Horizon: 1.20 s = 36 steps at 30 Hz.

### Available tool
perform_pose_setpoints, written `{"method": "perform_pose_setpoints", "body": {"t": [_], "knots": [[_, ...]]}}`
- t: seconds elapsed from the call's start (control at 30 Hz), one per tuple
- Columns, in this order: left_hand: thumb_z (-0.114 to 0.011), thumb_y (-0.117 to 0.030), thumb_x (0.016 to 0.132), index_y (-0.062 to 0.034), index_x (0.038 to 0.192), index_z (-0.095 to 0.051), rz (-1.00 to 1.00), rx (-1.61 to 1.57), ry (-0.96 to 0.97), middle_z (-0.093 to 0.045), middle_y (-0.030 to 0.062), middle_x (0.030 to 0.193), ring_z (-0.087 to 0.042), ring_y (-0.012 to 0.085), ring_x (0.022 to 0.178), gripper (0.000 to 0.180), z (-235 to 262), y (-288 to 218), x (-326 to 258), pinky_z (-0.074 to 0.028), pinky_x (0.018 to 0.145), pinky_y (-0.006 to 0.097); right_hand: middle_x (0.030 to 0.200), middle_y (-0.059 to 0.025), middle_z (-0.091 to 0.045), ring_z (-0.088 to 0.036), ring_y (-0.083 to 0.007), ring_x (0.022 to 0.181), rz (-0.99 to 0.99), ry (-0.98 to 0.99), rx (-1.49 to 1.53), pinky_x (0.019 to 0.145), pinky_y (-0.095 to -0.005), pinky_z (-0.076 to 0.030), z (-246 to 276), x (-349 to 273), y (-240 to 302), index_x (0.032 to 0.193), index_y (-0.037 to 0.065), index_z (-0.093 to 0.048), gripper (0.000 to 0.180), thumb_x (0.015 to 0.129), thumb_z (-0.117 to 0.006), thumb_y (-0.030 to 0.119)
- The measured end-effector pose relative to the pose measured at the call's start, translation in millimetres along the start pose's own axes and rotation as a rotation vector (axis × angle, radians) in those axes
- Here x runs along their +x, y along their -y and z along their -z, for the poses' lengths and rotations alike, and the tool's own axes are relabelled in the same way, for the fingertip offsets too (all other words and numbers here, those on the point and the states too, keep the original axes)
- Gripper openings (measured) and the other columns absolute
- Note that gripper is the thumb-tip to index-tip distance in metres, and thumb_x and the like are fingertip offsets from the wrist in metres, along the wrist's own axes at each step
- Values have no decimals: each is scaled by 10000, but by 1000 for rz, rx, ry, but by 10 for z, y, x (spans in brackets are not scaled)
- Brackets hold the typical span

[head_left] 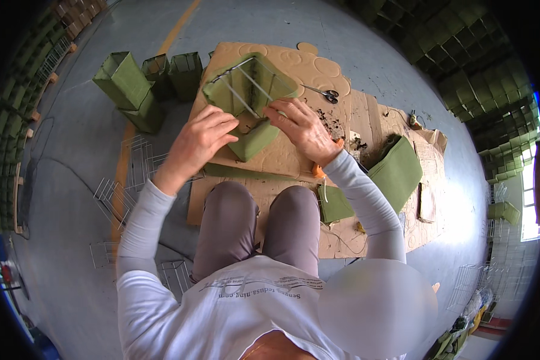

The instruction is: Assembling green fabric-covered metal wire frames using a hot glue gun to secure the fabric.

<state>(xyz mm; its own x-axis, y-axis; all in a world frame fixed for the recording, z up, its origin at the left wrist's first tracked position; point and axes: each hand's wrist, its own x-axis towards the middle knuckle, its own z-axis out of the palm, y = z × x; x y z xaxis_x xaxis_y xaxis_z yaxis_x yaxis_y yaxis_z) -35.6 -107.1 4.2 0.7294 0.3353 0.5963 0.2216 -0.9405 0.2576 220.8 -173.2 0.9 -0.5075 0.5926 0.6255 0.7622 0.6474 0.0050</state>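
Note:
An open-topped green fabric box [255, 144] with a grey wire frame [246, 99] in its mouth lies tilted on the cardboard-covered work surface before me. At its near left edge is my left hand [201, 141], fingers curled and tips pressed together. Whatever they pinch is too small to make out. Across the opening, my right hand [303, 129] pinches the box's right edge, close to the end of a wire bar. Dark stitches or ties run along part of the rim. Black-handled scissors [329, 94] rest beyond my right hand.
Finished-looking green boxes [123, 81] stand on the floor at the left, with bare wire frames [117, 198] nearer. Folded green fabric [396, 171] and an orange-handled item [319, 171] lie to the right. Dark scraps litter the cardboard [363, 111]. Stacked green boxes [456, 60] line the far right.

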Motion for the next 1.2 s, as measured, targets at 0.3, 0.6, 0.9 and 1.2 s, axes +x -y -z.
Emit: {"method": "perform_pose_setpoints", "body": {"t": [0.3,0.6,0.9,1.2], "knots": [[-799,-110,670,-37,976,-688,187,377,-286,-575,31,893,-553,216,853,333,-546,-350,-43,-475,714,361,943,-91,-602,-598,-272,925,60,54,124,772,-357,-547,-125,55,-116,1057,11,-645,340,721,-634,59],[-675,-53,802,-8,823,-634,181,200,-154,-534,87,836,-529,259,831,64,-577,-214,96,-488,709,375,848,-87,-605,-595,-290,857,-19,139,330,713,-377,-522,-166,235,-244,908,31,-639,131,791,-679,72],[-743,-43,749,17,954,-666,145,188,-301,-582,91,875,-553,252,804,227,-491,-230,9,-502,706,362,970,-86,-661,-615,-270,896,-34,-53,201,749,-368,-535,-64,106,-235,978,36,-691,214,775,-721,97],[-745,-28,747,-3,921,-638,161,262,-319,-546,76,810,-530,237,758,205,-664,-236,57,-484,654,361,917,-72,-600,-583,-247,901,13,49,162,765,-356,-536,-115,96,-271,917,28,-660,186,733,-683,48]]}}
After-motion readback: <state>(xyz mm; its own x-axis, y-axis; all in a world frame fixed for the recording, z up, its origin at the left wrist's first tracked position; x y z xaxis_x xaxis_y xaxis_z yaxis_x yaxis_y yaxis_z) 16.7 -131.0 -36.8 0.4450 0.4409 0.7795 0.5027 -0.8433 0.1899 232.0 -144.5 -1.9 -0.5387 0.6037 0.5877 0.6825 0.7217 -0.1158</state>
